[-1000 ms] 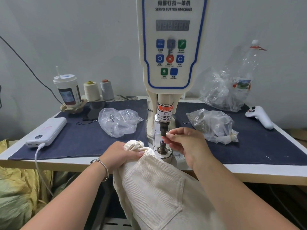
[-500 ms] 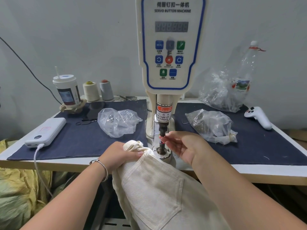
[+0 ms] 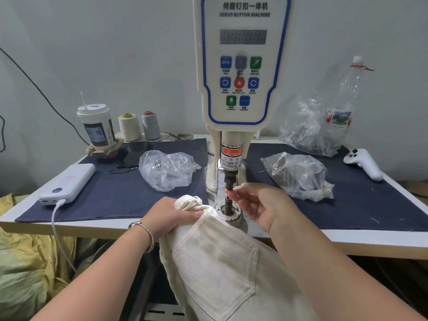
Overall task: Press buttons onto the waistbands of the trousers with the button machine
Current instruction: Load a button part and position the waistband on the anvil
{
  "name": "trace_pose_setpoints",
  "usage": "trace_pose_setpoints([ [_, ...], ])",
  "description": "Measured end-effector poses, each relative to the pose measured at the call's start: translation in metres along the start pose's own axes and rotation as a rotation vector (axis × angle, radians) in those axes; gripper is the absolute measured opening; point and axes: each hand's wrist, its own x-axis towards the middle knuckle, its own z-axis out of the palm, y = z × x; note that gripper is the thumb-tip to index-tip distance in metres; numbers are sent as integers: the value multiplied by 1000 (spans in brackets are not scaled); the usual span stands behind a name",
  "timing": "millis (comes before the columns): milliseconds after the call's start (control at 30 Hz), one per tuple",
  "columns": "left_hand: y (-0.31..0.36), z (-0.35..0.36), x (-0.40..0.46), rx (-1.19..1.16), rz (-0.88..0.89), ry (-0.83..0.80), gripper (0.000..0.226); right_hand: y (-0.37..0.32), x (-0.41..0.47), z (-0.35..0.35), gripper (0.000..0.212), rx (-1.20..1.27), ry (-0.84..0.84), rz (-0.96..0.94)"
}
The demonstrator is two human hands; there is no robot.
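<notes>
The white servo button machine (image 3: 243, 66) stands at the table's middle, its black punch (image 3: 229, 180) above the lower die (image 3: 228, 206). Cream trousers (image 3: 222, 262) hang over the table's front edge, their bunched waistband just left of the die. My left hand (image 3: 170, 215) grips that bunched waistband. My right hand (image 3: 261, 206) is turned palm-up beside the punch, its fingertips at the punch tip and lit red by the laser. Whether they pinch a button is hidden.
Dark blue cloth (image 3: 115, 193) covers the table. Clear bags of parts lie left (image 3: 166, 172) and right (image 3: 298, 174) of the machine. A power bank (image 3: 68, 183), a cup (image 3: 97, 128), thread cones (image 3: 140, 126), a bottle (image 3: 345, 93) and a white controller (image 3: 363, 163) sit around.
My right hand has rolled from knuckles-up to palm-up and its fingertips have risen from near the lower die to the punch tip. My left hand has stayed on the waistband.
</notes>
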Motion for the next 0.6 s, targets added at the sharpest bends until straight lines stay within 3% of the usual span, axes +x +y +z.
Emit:
trace_pose_setpoints([
  [267, -2, 0, 3, -5, 9, -7, 24, 6, 1, 4, 8, 127, -1, -42],
  [600, -2, 0, 3, -12, 25, -12, 23, 8, 2, 2, 11, 95, 10, -70],
])
